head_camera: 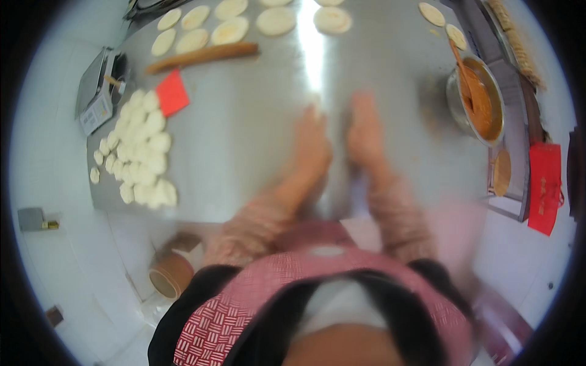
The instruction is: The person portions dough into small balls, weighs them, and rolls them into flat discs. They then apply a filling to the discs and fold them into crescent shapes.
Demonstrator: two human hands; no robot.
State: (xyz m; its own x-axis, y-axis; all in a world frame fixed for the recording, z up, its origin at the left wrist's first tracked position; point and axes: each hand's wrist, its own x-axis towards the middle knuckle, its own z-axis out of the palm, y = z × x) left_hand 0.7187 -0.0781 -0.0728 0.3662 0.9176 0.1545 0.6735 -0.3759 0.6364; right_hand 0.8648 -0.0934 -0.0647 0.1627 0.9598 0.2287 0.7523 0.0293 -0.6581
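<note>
Both of my hands are blurred over the middle of a grey metal work table [256,137]. My left hand [312,137] is close to the glare stripe, its fingers pointing away from me. My right hand [365,130] lies a short way to its right, fingers also pointing forward. Whether either hand holds something small cannot be told. Left of them is a pile of pale dough pieces [142,142], with a red paper square [172,94] at its far edge. Beyond lies a wooden rolling pin [203,57]. Flattened dough rounds [276,21] sit in rows at the far side.
At the right stands a metal bowl [451,94] of orange-brown paste with a wooden utensil [461,73] in it. Two dough rounds [431,14] lie beyond it. A scale [96,114] is at the left edge. A red bag [544,187] bearing writing hangs at the far right.
</note>
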